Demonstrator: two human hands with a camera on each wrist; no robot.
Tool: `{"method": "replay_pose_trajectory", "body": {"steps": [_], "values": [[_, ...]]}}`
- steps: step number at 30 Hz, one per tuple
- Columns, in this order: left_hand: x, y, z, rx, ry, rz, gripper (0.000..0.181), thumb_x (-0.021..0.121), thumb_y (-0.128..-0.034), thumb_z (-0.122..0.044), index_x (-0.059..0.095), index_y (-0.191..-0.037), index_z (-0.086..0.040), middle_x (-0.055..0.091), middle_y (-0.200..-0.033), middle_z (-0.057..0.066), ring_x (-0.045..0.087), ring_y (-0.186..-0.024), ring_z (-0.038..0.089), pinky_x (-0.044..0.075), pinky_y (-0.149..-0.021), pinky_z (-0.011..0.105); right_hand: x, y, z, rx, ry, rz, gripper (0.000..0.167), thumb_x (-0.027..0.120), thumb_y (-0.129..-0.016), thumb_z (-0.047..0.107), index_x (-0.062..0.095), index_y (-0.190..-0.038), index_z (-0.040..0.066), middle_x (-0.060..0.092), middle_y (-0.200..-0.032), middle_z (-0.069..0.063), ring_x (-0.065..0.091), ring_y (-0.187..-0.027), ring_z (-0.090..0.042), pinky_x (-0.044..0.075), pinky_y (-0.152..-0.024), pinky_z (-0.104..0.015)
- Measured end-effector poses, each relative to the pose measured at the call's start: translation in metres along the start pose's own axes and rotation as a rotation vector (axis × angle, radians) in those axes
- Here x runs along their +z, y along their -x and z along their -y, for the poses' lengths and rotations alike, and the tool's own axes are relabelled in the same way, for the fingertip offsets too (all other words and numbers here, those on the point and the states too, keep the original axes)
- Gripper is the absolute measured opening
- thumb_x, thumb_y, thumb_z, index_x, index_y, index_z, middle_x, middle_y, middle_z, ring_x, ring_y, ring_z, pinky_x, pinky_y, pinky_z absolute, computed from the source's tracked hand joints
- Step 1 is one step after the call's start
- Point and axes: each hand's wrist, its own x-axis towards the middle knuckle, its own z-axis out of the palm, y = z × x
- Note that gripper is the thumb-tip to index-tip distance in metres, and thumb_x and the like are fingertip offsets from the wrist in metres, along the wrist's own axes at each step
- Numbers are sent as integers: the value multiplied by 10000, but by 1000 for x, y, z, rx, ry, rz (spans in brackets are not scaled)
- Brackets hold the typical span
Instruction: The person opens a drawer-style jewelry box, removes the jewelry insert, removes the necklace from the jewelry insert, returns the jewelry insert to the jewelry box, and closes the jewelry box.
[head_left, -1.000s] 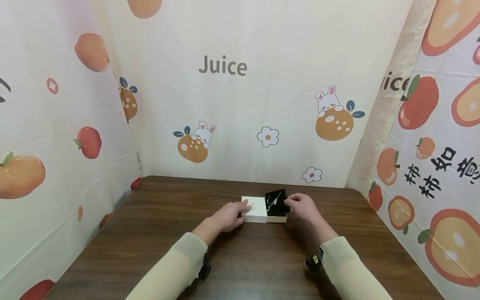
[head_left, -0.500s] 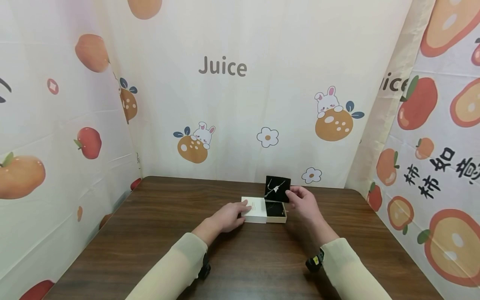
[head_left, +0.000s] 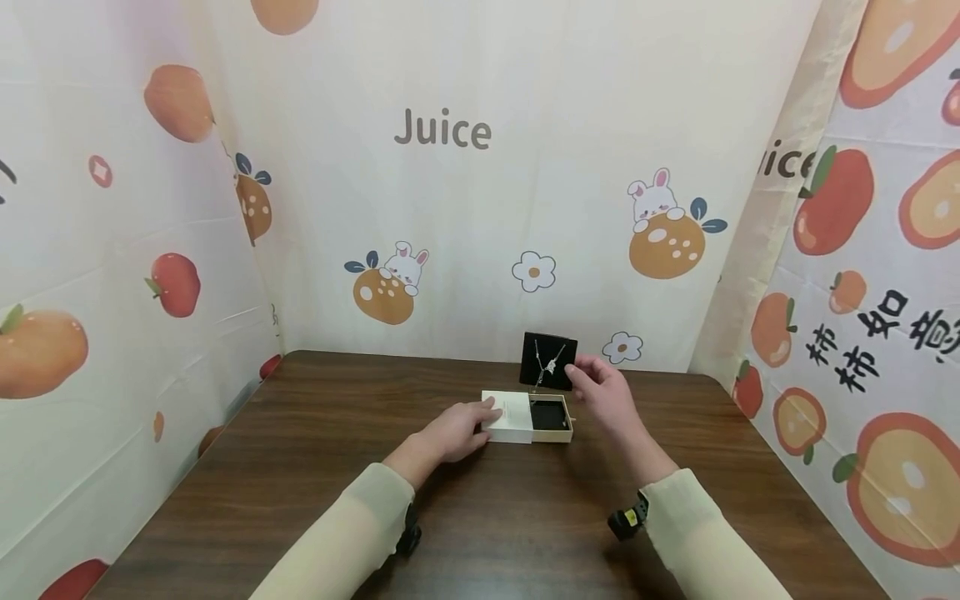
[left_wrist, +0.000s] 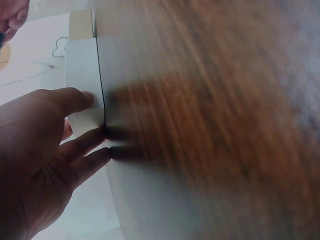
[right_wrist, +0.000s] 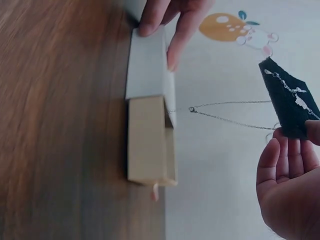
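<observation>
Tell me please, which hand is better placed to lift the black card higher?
Probably the right hand: it pinches the card, raised higher than the box. The left hand holds the white cover, apart from the card.

Two hands (head_left: 456, 433) (head_left: 604, 395), one black card (head_left: 550, 350), one necklace (right_wrist: 301, 102), one box (head_left: 517, 418) (one table (head_left: 337, 417)).

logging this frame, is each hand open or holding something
Left hand: grips the white sleeve.
Right hand: pinches the black card bearing the necklace.

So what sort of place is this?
Possibly a makeshift filming booth, though that's a guess: fruit-print curtains hang around three sides of a dark wood-grain table, with black wrist-worn devices in view.
</observation>
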Motion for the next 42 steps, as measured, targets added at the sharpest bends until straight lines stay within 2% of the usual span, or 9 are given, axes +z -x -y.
{"method": "replay_pose_trajectory", "body": {"steps": [6,16,21,30,33,37,42], "values": [[-2,0,-1,8,12,-5,512,670,-1098,-140,579,-1602,-119,432,-1749,127,487,-1588,325,423,-1291,501,5,3,18,-28,3,34,361,681,-1107,281,638,-1330,0,621,-1032,16,623,-902,-133,580,-791,-204],[-3,-2,-2,-4,13,-7,511,680,-1093,-137,588,-1596,-122,432,-1749,125,491,-1586,322,427,-1289,498,20,9,43,-97,-44,91,296,683,-1105,221,647,-1290,-7,621,-993,5,643,-875,-210,581,-782,-215],[-3,-4,-1,-5,21,-11,508,688,-1087,-128,599,-1588,-124,443,-1744,127,505,-1576,315,436,-1284,494,25,13,51,-113,-59,109,297,679,-1106,225,654,-1292,-6,622,-982,-6,634,-847,-195,577,-791,-225],[-3,-3,-2,-20,37,-10,513,690,-1087,-124,597,-1591,-134,446,-1745,117,467,-1605,302,410,-1302,490,28,18,54,-113,-55,122,293,676,-1109,234,654,-1297,11,634,-1016,-18,654,-892,-274,578,-811,-227],[-2,-3,-3,-21,28,-2,505,682,-1091,-125,595,-1589,-127,448,-1747,122,458,-1611,313,404,-1306,496,28,20,53,-102,-62,126,283,675,-1109,225,649,-1292,10,627,-1011,-24,646,-880,-240,577,-811,-231],[-2,-1,-4,10,-5,-8,482,682,-1083,-102,609,-1559,-86,475,-1718,163,498,-1578,348,436,-1284,503,28,21,50,-93,-66,131,277,670,-1112,218,645,-1288,6,618,-1009,-27,630,-848,-168,572,-799,-232],[-2,2,-5,37,-11,-24,476,677,-1074,-74,605,-1544,-53,485,-1692,197,535,-1540,376,464,-1261,510,28,22,48,-102,-64,131,274,666,-1113,219,645,-1276,0,614,-1005,-22,628,-842,-149,567,-778,-232]]}}
